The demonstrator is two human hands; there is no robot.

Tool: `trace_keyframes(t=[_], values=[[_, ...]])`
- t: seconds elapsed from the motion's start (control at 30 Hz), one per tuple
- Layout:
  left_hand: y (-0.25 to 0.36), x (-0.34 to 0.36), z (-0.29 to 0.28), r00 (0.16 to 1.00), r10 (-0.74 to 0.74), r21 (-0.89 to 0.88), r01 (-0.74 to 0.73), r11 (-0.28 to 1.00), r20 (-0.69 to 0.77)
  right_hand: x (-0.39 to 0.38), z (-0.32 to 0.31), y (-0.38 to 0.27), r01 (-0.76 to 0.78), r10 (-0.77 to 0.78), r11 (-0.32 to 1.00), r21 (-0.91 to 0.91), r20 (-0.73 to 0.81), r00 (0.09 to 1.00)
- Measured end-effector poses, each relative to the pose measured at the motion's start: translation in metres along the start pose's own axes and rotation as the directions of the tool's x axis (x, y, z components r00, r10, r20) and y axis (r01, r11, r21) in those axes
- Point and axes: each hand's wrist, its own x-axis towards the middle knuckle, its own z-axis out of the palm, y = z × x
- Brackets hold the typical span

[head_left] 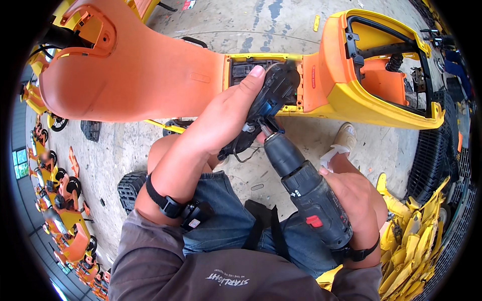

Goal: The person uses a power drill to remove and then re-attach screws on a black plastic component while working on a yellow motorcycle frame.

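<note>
- In the head view, a black moulded part (pixel 282 83) is gripped by the left hand (pixel 226 115), with the thumb laid along its upper side; it is held tilted in front of the orange-and-yellow vehicle body (pixel 145 65).
- A black cordless drill (pixel 314 198) with a red switch is grasped by the right hand (pixel 354 195), which is wrapped against the side of its housing; its handle is mostly hidden.
- The drill's nose is pointed up and to the left, and its bit (pixel 266 130) is brought to the lower part of the black piece; whether a screw is engaged cannot be told.
- A dark recess (pixel 243 70) in the middle of the vehicle body is partly covered from sight by the black part and the left hand.
- A black strap (pixel 163 198) is worn on the left wrist and a dark band (pixel 362 254) on the right.
- Yellow panels (pixel 411 251) are heaped at the lower right, near black mesh crates (pixel 427 160).
- A black ribbed tray (pixel 133 188) is seen beside the left forearm, and orange vehicles (pixel 73 220) are lined up along the far left.
</note>
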Motion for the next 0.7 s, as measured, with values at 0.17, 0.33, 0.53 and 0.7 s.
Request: trace_keyframes(t=[0.17, 0.33, 0.53, 0.7], values=[[0.0013, -0.0020, -0.0045, 0.998, -0.027, 0.063, 0.024, 0.998, 0.050, -0.0030, 0.0010, 0.0023, -0.040, 0.039, 0.997, 0.065, 0.016, 0.999], [-0.0015, -0.0004, -0.0007, 0.999, 0.000, 0.084, -0.004, 0.996, 0.050, -0.0011, -0.0013, 0.0007, -0.036, 0.035, 0.998, 0.050, 0.031, 0.999], [-0.0026, 0.0009, -0.0007, 0.996, -0.003, 0.034, 0.000, 0.999, 0.093, 0.0036, -0.0034, -0.0038, -0.045, 0.044, 0.997, 0.067, 0.022, 0.999], [0.0043, -0.0017, 0.0027, 0.998, -0.032, 0.000, 0.032, 0.999, 0.061, 0.0004, -0.0039, -0.0005, -0.031, 0.032, 0.996, 0.084, -0.011, 0.999]])
